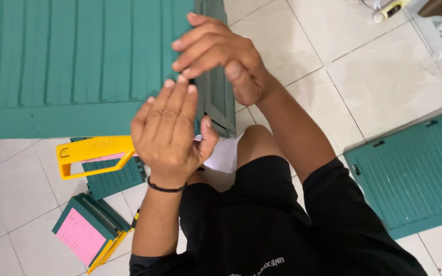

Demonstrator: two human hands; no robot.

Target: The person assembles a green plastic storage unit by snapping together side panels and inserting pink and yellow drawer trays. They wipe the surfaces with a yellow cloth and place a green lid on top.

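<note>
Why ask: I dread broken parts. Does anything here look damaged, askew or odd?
Nothing looks damaged. Both hands, left and right, meet at the corner of the big green ribbed panel. Loose parts lie scattered on the tile floor: another green panel and a yellow handle.

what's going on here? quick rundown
A person sits on a white tiled floor, both hands at the corner of a large green slatted panel. The right hand grips the panel's edge from above; the left hand presses against it from below. A yellow handle piece, more green parts and a second green panel lie around.
</note>
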